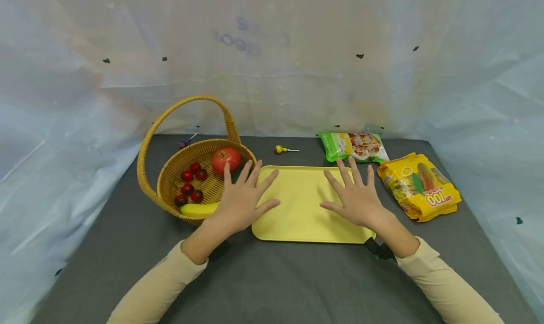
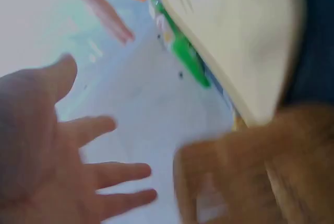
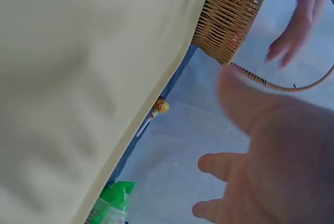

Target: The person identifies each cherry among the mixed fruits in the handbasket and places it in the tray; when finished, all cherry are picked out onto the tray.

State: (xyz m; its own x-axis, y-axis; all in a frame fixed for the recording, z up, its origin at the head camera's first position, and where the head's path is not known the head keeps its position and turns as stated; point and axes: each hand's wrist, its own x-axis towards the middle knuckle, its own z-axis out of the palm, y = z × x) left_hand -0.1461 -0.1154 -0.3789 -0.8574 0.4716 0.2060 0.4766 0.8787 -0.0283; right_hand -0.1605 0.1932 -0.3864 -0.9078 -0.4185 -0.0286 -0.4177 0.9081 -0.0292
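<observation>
My left hand (image 1: 240, 203) is held with fingers spread between the wicker basket (image 1: 204, 144) and the yellow tray (image 1: 297, 220), and it holds nothing. Spread in the same way, my right hand (image 1: 359, 201) hovers over the tray's right part, casting a shadow on it. Inside the basket lie a red apple-like fruit (image 1: 225, 160), several dark red cherries (image 1: 187, 189) and a banana (image 1: 197, 209), partly hidden behind my left hand. The left wrist view is blurred; there my left hand (image 2: 47, 145) appears beside the basket (image 2: 235, 172).
A yellow-wrapped lollipop (image 1: 278, 149) lies behind the tray, and a purple one (image 1: 184, 143) behind the basket. At the back right are a green and white snack bag (image 1: 354, 146) and a yellow candy bag (image 1: 420, 187). Plastic sheeting (image 1: 272, 106) surrounds the grey table (image 1: 272, 286).
</observation>
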